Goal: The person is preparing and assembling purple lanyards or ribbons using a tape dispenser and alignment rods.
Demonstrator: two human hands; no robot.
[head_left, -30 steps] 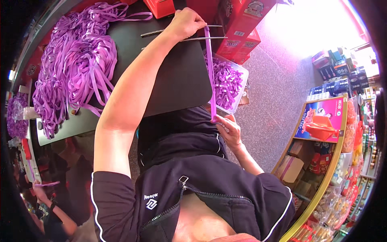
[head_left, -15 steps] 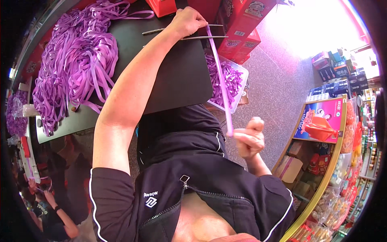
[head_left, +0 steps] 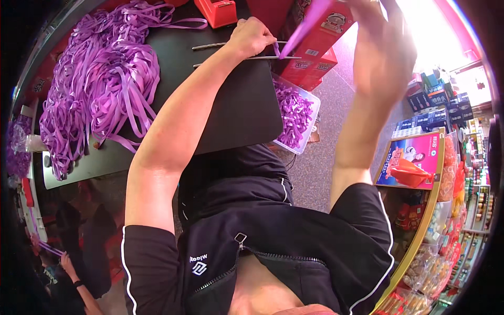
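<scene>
My left hand (head_left: 253, 38) reaches over the dark tabletop, its fingers pinched on a purple ribbon (head_left: 302, 32) beside two thin metal rods (head_left: 210, 46). The ribbon loops at the rods' right ends and rises tautly toward the top edge of the view. My right hand (head_left: 383, 58) is raised high on the right and smeared by motion. Its fingertips run out of the picture at the top, where the ribbon leads toward them. A big tangled heap of purple ribbon (head_left: 115, 79) covers the left of the table.
Below the table's right edge stands a clear plastic bin (head_left: 315, 107) with short purple ribbon pieces. A red tape dispenser (head_left: 218, 11) sits at the table's far side, red cartons (head_left: 315, 68) beyond. A gold-edged display case (head_left: 438, 173) is on the right; another person's arm (head_left: 79, 281) shows lower left.
My right hand has swung up and away from near my body, and the ribbon now slants up to the right instead of down toward me. My left hand stays by the rods.
</scene>
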